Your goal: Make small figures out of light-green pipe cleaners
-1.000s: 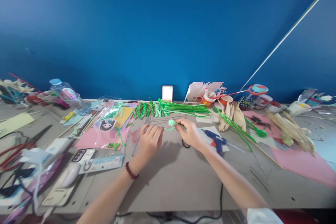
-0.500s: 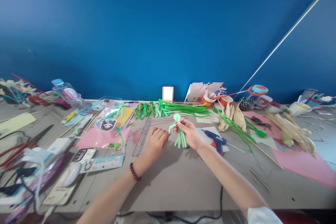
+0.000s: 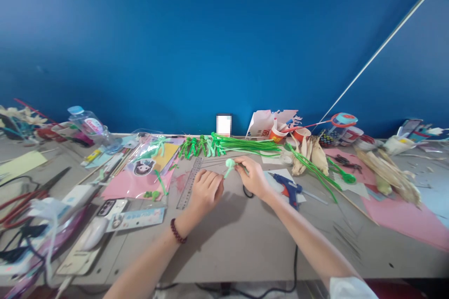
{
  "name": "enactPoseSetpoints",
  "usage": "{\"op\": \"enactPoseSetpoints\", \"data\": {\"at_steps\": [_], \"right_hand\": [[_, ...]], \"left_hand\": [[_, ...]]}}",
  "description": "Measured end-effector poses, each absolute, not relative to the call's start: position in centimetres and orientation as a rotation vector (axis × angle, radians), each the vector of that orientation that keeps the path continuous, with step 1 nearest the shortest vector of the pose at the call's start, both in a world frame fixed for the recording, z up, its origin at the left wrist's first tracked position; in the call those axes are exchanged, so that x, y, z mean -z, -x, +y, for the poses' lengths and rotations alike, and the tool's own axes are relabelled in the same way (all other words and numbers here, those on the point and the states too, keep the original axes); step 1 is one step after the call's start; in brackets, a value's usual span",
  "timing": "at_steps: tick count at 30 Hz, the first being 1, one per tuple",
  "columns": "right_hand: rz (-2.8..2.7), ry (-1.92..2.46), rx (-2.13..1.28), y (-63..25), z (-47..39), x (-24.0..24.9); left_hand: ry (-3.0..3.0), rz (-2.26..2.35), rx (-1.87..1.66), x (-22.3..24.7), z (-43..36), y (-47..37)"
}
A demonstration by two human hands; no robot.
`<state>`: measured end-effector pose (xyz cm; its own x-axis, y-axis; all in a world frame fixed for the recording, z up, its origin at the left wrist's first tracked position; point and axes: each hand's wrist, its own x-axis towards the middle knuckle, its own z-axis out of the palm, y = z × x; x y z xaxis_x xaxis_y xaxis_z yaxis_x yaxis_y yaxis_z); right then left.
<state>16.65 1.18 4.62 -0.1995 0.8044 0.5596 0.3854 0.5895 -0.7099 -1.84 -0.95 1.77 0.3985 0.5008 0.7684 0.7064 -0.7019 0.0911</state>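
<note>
A light green fuzzy pipe-cleaner piece (image 3: 230, 163) with a coiled round head is held up over the middle of the table. My right hand (image 3: 253, 177) pinches it from the right, thumb and fingers together at the head's edge. One short strand slants down from the head to the fingertips of my left hand (image 3: 207, 190), whose fingers are curled closed on its end. The rest of the piece is hidden by my right hand. Just behind lie finished-looking green pipe-cleaner bundles (image 3: 201, 146) and a pile of long green pipe cleaners (image 3: 247, 144).
To the left are a clear ruler (image 3: 189, 184), a plastic bag (image 3: 140, 163) on pink paper, a white mouse (image 3: 94, 233) and large scissors (image 3: 38, 194). On the right lie a blue glue gun (image 3: 291, 189), dried husks (image 3: 305, 156) and red cups (image 3: 278, 135). A blue wall stands behind.
The pipe-cleaner piece has turned and shifted slightly left. Its several hanging strands, visible below my right hand before, are out of sight. My left hand stays at the short strand.
</note>
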Motion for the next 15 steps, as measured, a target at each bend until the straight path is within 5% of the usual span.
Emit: {"op": "enactPoseSetpoints", "data": {"at_steps": [15], "right_hand": [[-1.23, 0.759, -1.758, -17.4, 1.4, -5.3]], "left_hand": [[2.44, -1.13, 1.246, -1.1, 0.3, 2.4]]}}
